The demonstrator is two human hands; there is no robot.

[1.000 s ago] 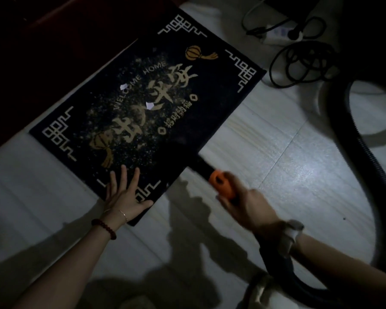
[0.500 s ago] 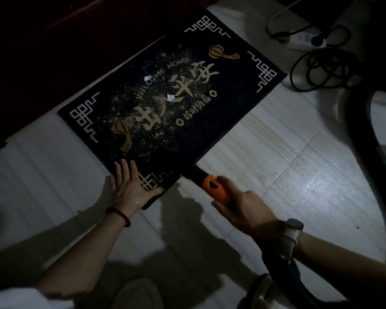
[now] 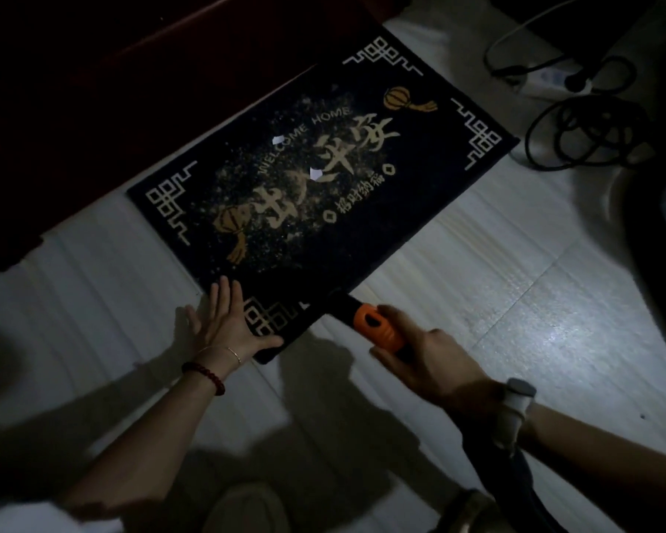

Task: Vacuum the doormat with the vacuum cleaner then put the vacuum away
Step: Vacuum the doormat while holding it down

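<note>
Dim room, pale tiled floor (image 3: 477, 302); black "WELCOME HOME" doormat (image 3: 362, 232) lies flat on it against a dark threshold; two white paper scraps (image 3: 315, 173) near its centre. Left hand (image 3: 227, 325) presses the near corner, fingers straight and slightly spread. Right hand (image 3: 435, 363) curled round the orange vacuum handle (image 3: 377, 328); black nozzle tip at the mat's near edge; hose (image 3: 650, 244) trails right. Vacuuming looks barely begun; next, push the nozzle toward the scraps while pinning the corner.
</note>
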